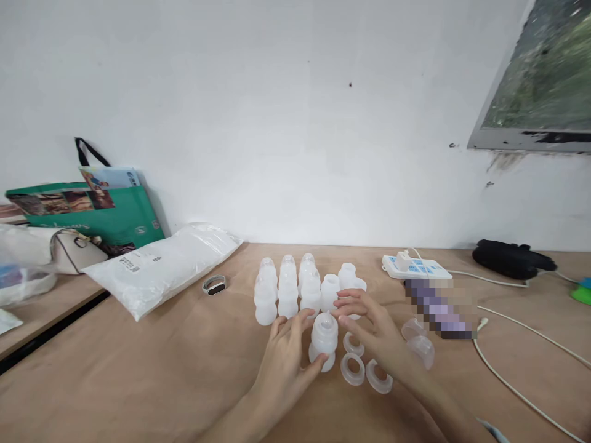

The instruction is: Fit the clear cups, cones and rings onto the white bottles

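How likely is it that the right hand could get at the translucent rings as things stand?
Probably yes: the right hand is open beside the bottle, and the rings lie close by with nothing visible on top, though the hand hides part of one.

We count one left hand, one right hand, one white plastic bottle between them, three uncapped bottles, and three columns of dome-capped bottles, whose overlap keeps us from a sure total. We also count three translucent rings, at least two clear domed caps, one fitness band, one power strip, one green shopping bag and one handbag.
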`<state>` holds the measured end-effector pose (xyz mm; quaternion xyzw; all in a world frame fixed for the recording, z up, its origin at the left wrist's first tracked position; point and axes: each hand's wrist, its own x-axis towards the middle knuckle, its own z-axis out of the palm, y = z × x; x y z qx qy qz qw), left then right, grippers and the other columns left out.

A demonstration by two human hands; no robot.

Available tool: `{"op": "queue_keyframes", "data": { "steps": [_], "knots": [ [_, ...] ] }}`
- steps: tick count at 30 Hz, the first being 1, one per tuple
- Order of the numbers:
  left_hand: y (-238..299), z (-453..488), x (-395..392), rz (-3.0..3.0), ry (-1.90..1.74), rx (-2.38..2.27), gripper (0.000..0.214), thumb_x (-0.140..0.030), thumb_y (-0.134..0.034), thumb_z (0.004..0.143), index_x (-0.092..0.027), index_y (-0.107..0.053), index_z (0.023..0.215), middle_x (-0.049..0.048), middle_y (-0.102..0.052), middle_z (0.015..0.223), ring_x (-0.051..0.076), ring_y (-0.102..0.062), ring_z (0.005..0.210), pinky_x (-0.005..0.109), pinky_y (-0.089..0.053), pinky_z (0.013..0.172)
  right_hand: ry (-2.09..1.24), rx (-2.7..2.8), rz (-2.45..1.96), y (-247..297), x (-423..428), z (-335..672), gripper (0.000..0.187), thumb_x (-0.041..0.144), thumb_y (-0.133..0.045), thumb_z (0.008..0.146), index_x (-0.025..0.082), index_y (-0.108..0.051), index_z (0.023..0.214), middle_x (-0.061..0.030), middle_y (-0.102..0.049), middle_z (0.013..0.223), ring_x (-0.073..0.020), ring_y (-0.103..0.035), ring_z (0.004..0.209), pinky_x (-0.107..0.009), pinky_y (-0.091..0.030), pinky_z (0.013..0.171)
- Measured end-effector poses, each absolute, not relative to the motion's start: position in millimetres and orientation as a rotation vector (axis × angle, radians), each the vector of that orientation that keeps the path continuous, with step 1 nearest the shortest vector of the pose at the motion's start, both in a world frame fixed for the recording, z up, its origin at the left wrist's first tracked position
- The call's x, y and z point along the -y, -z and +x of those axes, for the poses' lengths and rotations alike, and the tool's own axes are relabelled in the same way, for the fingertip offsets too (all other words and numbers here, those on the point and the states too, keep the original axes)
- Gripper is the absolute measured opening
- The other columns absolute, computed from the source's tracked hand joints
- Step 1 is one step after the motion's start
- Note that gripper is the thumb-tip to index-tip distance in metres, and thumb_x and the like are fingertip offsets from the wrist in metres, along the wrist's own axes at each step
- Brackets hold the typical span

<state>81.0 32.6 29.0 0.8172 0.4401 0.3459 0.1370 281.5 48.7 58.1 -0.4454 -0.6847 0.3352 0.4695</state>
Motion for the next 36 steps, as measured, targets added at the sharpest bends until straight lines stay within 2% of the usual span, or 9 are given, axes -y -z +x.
{"op": "queue_keyframes", "data": {
  "steps": [4, 9, 14, 16, 20, 25, 30, 32, 36],
  "knots": [
    [-29, 81, -34, 2.353, -0.994, -1.262, 0.055, -0.014, -0.063, 0.083, -0.025, -0.032, 0.126, 0.0079, -0.07, 0.123, 0.031, -0.062, 0.116, 0.052, -0.036, 0.098, -0.739, 1.502, -1.179, -54, -51, 283, 0.032, 0.052, -0.053, 0.091, 0.021, -0.057, 0.084, -0.0047, -0.071, 0.073, -0.0214, -0.067, 0.07, -0.03, -0.049, 0.059],
    [-31, 81, -33, 2.352, -0.961, -1.256, 0.051, -0.017, -0.061, 0.085, -0.025, -0.032, 0.126, 0.0103, -0.069, 0.126, 0.032, -0.061, 0.117, 0.053, -0.036, 0.1, -0.908, 1.57, -1.068, -58, -48, 282, 0.034, 0.049, -0.053, 0.092, 0.024, -0.055, 0.115, -0.0059, -0.075, 0.093, -0.0261, -0.069, 0.101, -0.038, -0.053, 0.08],
    [-32, 81, -32, 2.347, -0.964, -1.281, 0.053, -0.015, -0.064, 0.082, -0.025, -0.033, 0.124, 0.0086, -0.071, 0.123, 0.032, -0.062, 0.116, 0.053, -0.036, 0.099, -0.825, 1.373, -1.118, -59, -54, 289, 0.025, 0.045, -0.054, 0.089, 0.022, -0.059, 0.096, -0.0037, -0.071, 0.071, -0.0244, -0.07, 0.074, -0.036, -0.053, 0.069],
    [-32, 81, -33, 2.341, -0.972, -1.271, 0.053, -0.015, -0.064, 0.081, -0.025, -0.034, 0.123, 0.0082, -0.07, 0.123, 0.032, -0.062, 0.116, 0.053, -0.036, 0.1, -0.86, 1.503, -1.033, -59, -55, 293, 0.021, 0.037, -0.06, 0.086, 0.022, -0.059, 0.101, -0.0052, -0.073, 0.083, -0.0247, -0.07, 0.087, -0.039, -0.054, 0.08],
    [-34, 81, -34, 2.337, -0.985, -1.201, 0.054, -0.013, -0.064, 0.08, -0.025, -0.034, 0.124, 0.0066, -0.069, 0.125, 0.03, -0.062, 0.117, 0.05, -0.037, 0.1, -1.119, 1.852, -0.884, -62, -50, 293, 0.051, 0.023, -0.065, 0.084, 0.027, -0.047, 0.132, -0.0077, -0.068, 0.122, -0.024, -0.06, 0.119, -0.044, -0.045, 0.102],
    [-37, 81, -32, 2.318, -0.964, -1.148, 0.048, -0.014, -0.065, 0.078, -0.024, -0.041, 0.118, 0.0063, -0.067, 0.122, 0.029, -0.061, 0.112, 0.046, -0.043, 0.097, -0.943, 2.012, -0.949, -61, -46, 285, 0.051, 0.025, -0.069, 0.085, 0.027, -0.053, 0.133, -0.0063, -0.064, 0.12, -0.023, -0.06, 0.11, -0.041, -0.046, 0.098],
    [-33, 81, -28, 2.162, -0.93, -1.175, 0.037, -0.019, -0.066, 0.081, -0.025, -0.047, 0.112, 0.0049, -0.063, 0.115, 0.027, -0.058, 0.109, 0.042, -0.051, 0.088, -0.834, 2.152, -0.948, -62, -48, 280, 0.026, 0.034, -0.072, 0.084, 0.024, -0.069, 0.108, -0.0047, -0.056, 0.107, -0.0219, -0.057, 0.098, -0.034, -0.049, 0.086],
    [-33, 81, -26, 2.085, -0.945, -1.198, 0.035, -0.02, -0.068, 0.08, -0.025, -0.048, 0.108, 0.0041, -0.062, 0.113, 0.026, -0.059, 0.106, 0.04, -0.053, 0.084, -0.834, 2.144, -0.953, -62, -48, 279, 0.024, 0.035, -0.074, 0.083, 0.024, -0.07, 0.103, -0.0041, -0.056, 0.104, -0.0214, -0.057, 0.095, -0.033, -0.048, 0.084],
    [-36, 82, -27, 1.989, -0.91, -1.205, 0.051, -0.024, -0.078, 0.074, -0.027, -0.051, 0.117, 0.0042, -0.067, 0.114, 0.027, -0.058, 0.107, 0.038, -0.053, 0.082, -0.869, 2.093, -0.948, -59, -47, 277, 0.031, 0.036, -0.079, 0.078, 0.025, -0.071, 0.106, -0.0034, -0.06, 0.103, -0.0198, -0.058, 0.088, -0.031, -0.048, 0.076]
  ]
}}
